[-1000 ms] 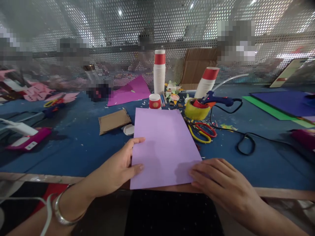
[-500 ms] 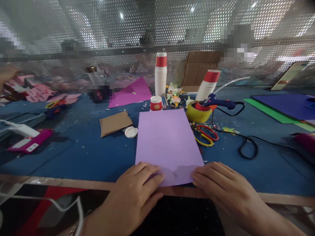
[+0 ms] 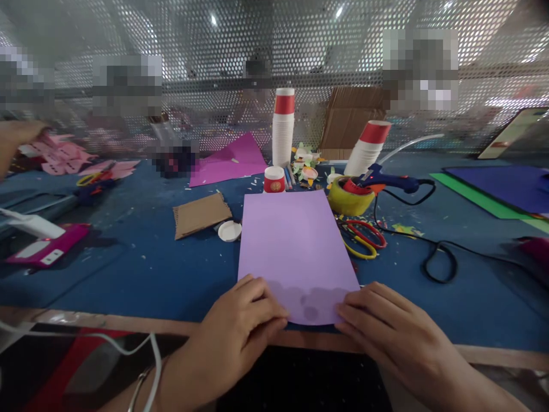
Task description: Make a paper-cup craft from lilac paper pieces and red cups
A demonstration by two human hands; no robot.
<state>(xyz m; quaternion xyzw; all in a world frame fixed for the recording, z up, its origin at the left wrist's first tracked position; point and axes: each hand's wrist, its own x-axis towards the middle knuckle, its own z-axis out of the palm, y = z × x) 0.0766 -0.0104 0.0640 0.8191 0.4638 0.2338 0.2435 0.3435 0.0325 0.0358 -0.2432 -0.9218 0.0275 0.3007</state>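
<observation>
A light purple sheet of paper (image 3: 294, 246) lies on the blue tabletop in front of me, its near edge bowed at the table's front. My left hand (image 3: 244, 329) pinches that edge near the left corner, fingers on top and thumb below. At the right corner, my right hand (image 3: 386, 326) grips the edge with its fingers bent over the paper; its thumb is hidden. Dark shadows of my hands fall on the sheet's lower part. Just past the far edge stands a red paper cup (image 3: 274, 179).
Scissors (image 3: 364, 239) and a yellow tape roll (image 3: 349, 197) with a blue glue gun (image 3: 392, 180) sit right of the sheet. Cardboard (image 3: 201, 215) and a white lid (image 3: 230, 230) lie left. Stacked cups (image 3: 283, 131) stand behind. Another person's hand (image 3: 19, 134) is far left.
My left fingers have drawn closer together at the paper's edge, which now bows a little more. The view has shifted slightly. The other person's hand at the far left has moved further in.
</observation>
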